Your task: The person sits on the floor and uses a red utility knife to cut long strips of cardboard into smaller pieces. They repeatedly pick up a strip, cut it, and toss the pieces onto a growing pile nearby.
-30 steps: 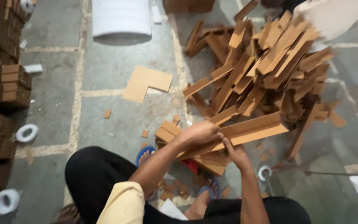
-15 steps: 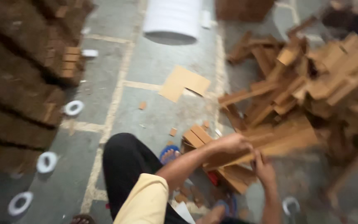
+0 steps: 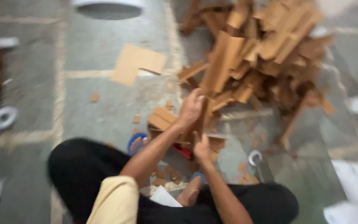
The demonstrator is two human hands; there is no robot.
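I sit on the floor in black trousers with a pile of brown cardboard strips (image 3: 266, 58) in front of me. My left hand (image 3: 190, 109) is closed around a long folded cardboard strip (image 3: 222, 62), which now stands nearly upright. My right hand (image 3: 201, 147) grips the same strip at its lower end, just above a small stack of cardboard pieces (image 3: 162, 119). The picture is blurred by motion.
A flat cardboard sheet (image 3: 136, 63) lies on the grey floor beyond my knees. A white cylinder (image 3: 108, 6) stands at the top. White tape rolls (image 3: 3, 117) lie at the left, another tape roll (image 3: 254, 157) by my right knee. White paper (image 3: 353, 195) lies at the right.
The long strip has swung from lying nearly flat to standing almost upright. Both hands kept hold of it, and my view has shifted right again.
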